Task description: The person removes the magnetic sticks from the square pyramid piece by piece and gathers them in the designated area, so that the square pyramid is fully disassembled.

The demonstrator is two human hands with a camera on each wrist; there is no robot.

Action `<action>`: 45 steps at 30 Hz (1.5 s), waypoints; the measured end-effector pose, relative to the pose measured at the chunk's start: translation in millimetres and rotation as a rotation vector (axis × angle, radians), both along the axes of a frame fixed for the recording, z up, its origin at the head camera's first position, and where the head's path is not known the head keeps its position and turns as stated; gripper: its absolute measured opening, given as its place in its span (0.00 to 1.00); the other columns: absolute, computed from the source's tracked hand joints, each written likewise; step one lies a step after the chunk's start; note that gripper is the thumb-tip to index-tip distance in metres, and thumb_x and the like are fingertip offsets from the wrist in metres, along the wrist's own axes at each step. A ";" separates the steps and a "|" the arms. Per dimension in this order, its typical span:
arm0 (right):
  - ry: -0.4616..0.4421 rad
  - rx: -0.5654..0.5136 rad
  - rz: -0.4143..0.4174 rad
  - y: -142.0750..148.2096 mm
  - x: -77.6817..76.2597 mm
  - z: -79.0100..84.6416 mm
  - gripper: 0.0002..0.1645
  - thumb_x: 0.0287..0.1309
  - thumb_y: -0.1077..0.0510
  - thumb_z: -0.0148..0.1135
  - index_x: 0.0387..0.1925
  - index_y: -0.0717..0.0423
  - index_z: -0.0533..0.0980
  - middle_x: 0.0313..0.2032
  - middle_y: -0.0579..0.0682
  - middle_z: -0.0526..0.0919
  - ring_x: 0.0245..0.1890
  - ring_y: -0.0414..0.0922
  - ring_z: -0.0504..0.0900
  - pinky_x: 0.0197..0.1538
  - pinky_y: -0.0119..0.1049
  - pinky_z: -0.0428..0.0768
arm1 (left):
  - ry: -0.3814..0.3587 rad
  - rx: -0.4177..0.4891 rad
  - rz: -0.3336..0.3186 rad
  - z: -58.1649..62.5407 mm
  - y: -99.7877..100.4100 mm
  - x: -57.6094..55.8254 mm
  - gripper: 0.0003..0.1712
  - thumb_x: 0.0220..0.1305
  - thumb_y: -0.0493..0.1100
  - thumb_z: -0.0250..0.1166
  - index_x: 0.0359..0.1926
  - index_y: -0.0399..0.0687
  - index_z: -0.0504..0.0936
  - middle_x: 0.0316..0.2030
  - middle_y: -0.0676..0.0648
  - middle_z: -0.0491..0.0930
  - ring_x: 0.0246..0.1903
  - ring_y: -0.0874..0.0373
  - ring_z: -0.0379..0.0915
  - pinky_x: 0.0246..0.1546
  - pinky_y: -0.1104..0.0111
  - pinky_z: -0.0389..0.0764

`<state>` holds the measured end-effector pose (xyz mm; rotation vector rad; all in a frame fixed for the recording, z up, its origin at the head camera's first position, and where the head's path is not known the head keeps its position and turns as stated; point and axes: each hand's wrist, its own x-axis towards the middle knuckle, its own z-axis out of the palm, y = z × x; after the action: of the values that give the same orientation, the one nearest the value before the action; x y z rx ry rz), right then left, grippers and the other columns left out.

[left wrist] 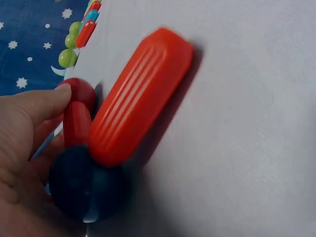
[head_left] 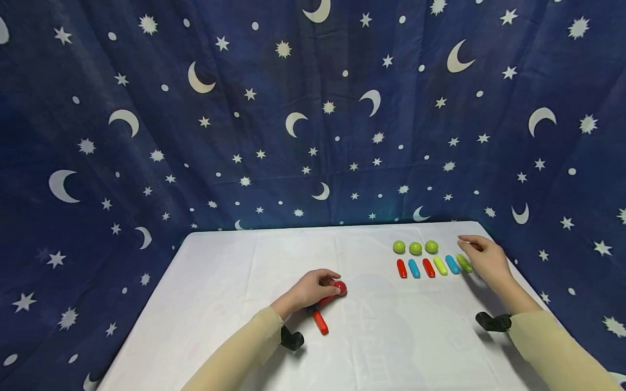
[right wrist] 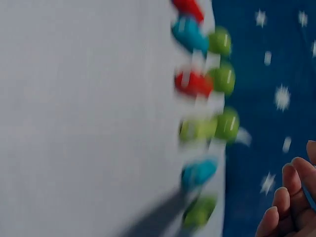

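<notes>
My left hand (head_left: 313,288) grips a small toy assembly with thumb and fingers, at a red rod (left wrist: 76,123) beside a red ball (head_left: 340,288). A dark ball (left wrist: 81,185) sits at that rod's near end. From it a second red rod (head_left: 320,322), ribbed along its side, sticks out over the white table. My right hand (head_left: 484,260) hovers by the right end of a row of rods, fingers loosely bent and holding nothing. Nearest to it lies a green rod (head_left: 464,263), with a blue rod (head_left: 452,264) to its left.
The row continues left with a yellow rod (head_left: 440,266), a red rod (head_left: 428,267), another blue rod (head_left: 414,269) and another red one (head_left: 401,269). Behind lie green balls (head_left: 415,248). A dark star-patterned curtain (head_left: 313,108) hangs behind the white table (head_left: 210,282).
</notes>
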<state>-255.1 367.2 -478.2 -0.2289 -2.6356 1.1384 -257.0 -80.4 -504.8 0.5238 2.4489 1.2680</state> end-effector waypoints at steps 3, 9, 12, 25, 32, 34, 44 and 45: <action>0.017 0.003 0.077 -30.9 -2.7 7.6 0.32 0.77 0.42 0.52 0.65 0.63 0.75 0.52 0.62 0.79 0.46 0.52 0.73 0.43 0.39 0.72 | -0.019 0.018 -0.015 -1.5 -0.8 0.4 0.20 0.67 0.47 0.71 0.58 0.51 0.84 0.43 0.55 0.82 0.43 0.58 0.74 0.49 0.63 0.76; -0.005 -0.024 0.316 -93.1 -3.6 14.8 0.27 0.74 0.46 0.59 0.64 0.58 0.76 0.48 0.55 0.82 0.47 0.51 0.77 0.46 0.43 0.75 | -0.024 0.028 -0.035 -3.3 -7.9 2.7 0.23 0.66 0.47 0.72 0.60 0.49 0.83 0.46 0.55 0.83 0.46 0.59 0.76 0.53 0.61 0.75; -0.018 -0.042 0.461 -121.8 -3.9 9.7 0.24 0.72 0.50 0.63 0.63 0.57 0.77 0.44 0.50 0.83 0.44 0.48 0.79 0.43 0.41 0.78 | -0.026 0.017 -0.028 -3.2 -13.3 4.1 0.23 0.64 0.48 0.73 0.59 0.50 0.83 0.43 0.55 0.83 0.44 0.59 0.76 0.50 0.62 0.75; -0.264 -0.064 0.791 -207.2 1.8 -30.3 0.28 0.62 0.55 0.72 0.63 0.55 0.77 0.45 0.44 0.84 0.43 0.45 0.78 0.45 0.38 0.78 | -0.027 0.024 -0.048 -4.5 -20.7 6.1 0.14 0.65 0.47 0.72 0.50 0.52 0.85 0.33 0.52 0.80 0.32 0.60 0.72 0.38 0.67 0.72; -0.227 -0.050 0.790 -214.7 -0.2 -33.8 0.27 0.59 0.55 0.74 0.59 0.54 0.80 0.41 0.44 0.81 0.39 0.46 0.75 0.40 0.35 0.75 | -0.045 0.039 -0.052 -3.0 -22.8 5.9 0.09 0.66 0.45 0.71 0.46 0.53 0.87 0.31 0.51 0.80 0.31 0.60 0.72 0.38 0.67 0.71; -0.215 -0.039 0.793 -215.5 -0.6 -35.4 0.25 0.59 0.55 0.75 0.58 0.53 0.80 0.41 0.44 0.80 0.40 0.45 0.74 0.42 0.36 0.74 | -0.056 0.050 -0.052 -2.1 -22.9 6.7 0.09 0.66 0.45 0.70 0.46 0.52 0.87 0.31 0.51 0.81 0.31 0.61 0.72 0.37 0.67 0.71; -0.245 -0.067 0.781 -218.8 -0.7 -40.1 0.17 0.60 0.52 0.75 0.49 0.46 0.81 0.40 0.44 0.78 0.42 0.46 0.73 0.44 0.39 0.73 | -0.057 0.029 -0.043 -1.0 -23.7 9.0 0.09 0.66 0.44 0.70 0.46 0.52 0.88 0.34 0.54 0.82 0.33 0.61 0.72 0.40 0.67 0.72; -0.248 -0.075 0.783 -218.9 -0.7 -40.2 0.16 0.60 0.52 0.75 0.49 0.46 0.81 0.40 0.44 0.78 0.42 0.46 0.74 0.44 0.39 0.73 | -0.056 0.026 -0.043 -1.1 -23.9 9.0 0.08 0.66 0.44 0.70 0.46 0.52 0.88 0.34 0.54 0.82 0.34 0.61 0.72 0.40 0.67 0.72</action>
<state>-255.8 148.2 -518.4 0.7644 -2.9866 1.4957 -248.0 -104.2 -505.9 0.5377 2.3660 1.2816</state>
